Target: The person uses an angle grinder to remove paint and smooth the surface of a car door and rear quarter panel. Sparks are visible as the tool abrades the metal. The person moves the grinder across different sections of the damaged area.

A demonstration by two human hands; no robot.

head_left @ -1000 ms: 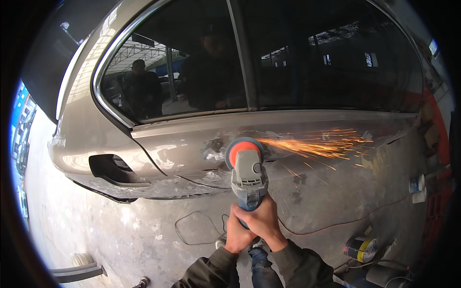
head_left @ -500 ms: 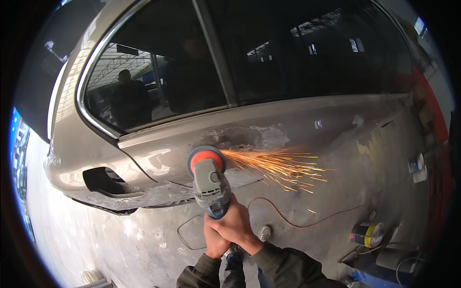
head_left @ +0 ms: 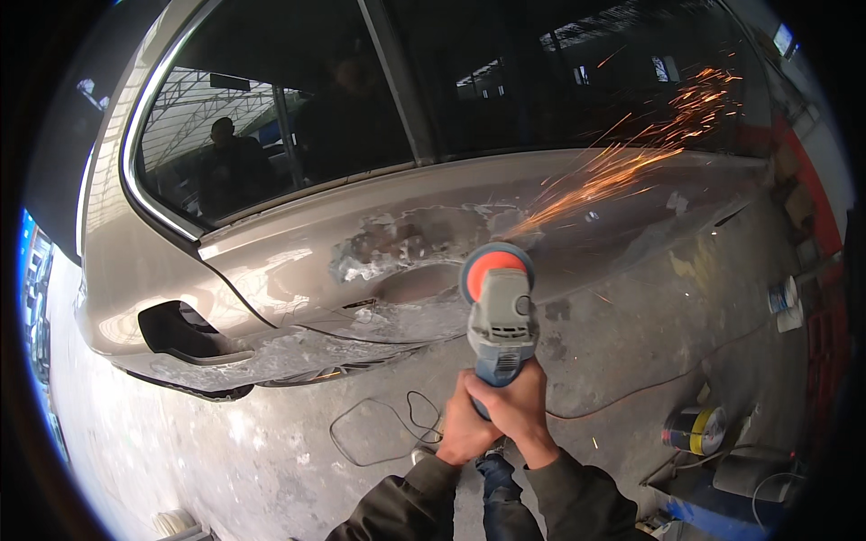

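Both my hands are wrapped around an angle grinder (head_left: 503, 329) with a grey and blue body and an orange-red backed disc. My left hand (head_left: 469, 428) grips the lower end of the handle from the left; my right hand (head_left: 521, 406) closes around it from the right. The disc (head_left: 498, 270) rests against the side of a beige car (head_left: 289, 225), and orange sparks (head_left: 622, 176) fly up and to the right from it. A rough, scraped patch (head_left: 410, 239) with bare metal and chipped paint lies left of the disc. Below, the lower panel is scuffed too.
Dark car windows (head_left: 541, 90) span the top. A cable (head_left: 622, 406) curves over the concrete floor (head_left: 262, 451). To the lower right lie a black and yellow can (head_left: 699, 430) and a blue piece of equipment (head_left: 722, 509). A white container (head_left: 785, 302) stands by the right edge.
My hands and the grinder have moved to the right along the car's side. The sparks now spray upward right rather than nearly level, and the scraped patch is more exposed.
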